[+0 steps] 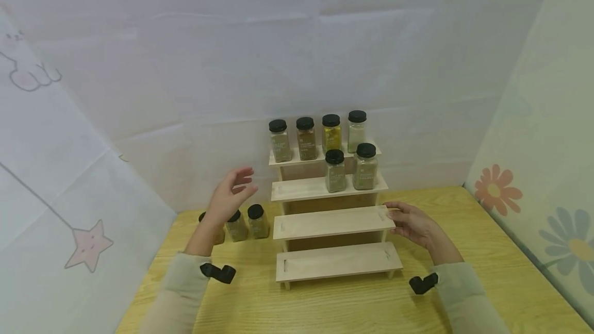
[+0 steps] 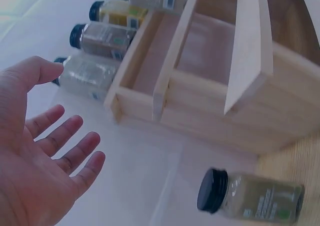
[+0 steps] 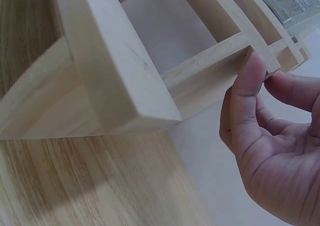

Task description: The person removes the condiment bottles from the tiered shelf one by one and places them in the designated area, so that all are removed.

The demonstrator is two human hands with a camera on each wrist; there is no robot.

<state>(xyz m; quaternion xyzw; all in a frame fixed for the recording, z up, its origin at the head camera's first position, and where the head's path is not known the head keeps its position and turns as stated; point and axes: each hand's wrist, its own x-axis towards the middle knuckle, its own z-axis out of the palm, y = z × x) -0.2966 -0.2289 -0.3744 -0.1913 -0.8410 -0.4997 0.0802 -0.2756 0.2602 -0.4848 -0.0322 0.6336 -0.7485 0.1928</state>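
A four-step... wooden tiered rack (image 1: 336,262) stands on the table with black-capped spice jars on its upper steps. My right hand (image 1: 414,226) pinches the right end of the second step from the bottom; in the right wrist view, thumb and fingers (image 3: 249,94) meet at the board's end. My left hand (image 1: 230,195) hovers left of the rack with fingers spread and nothing in them. Below and beside it, three spice jars, one a greenish-brown jar (image 1: 257,223), stand on the table, the leftmost partly hidden by the wrist.
Several jars, including a yellow one (image 1: 331,135), line the top step. Two more, one a larger jar (image 1: 365,169), stand at the right of the step below. A white cloth backdrop (image 1: 232,66) rises behind the table (image 1: 325,313), with printed side panels.
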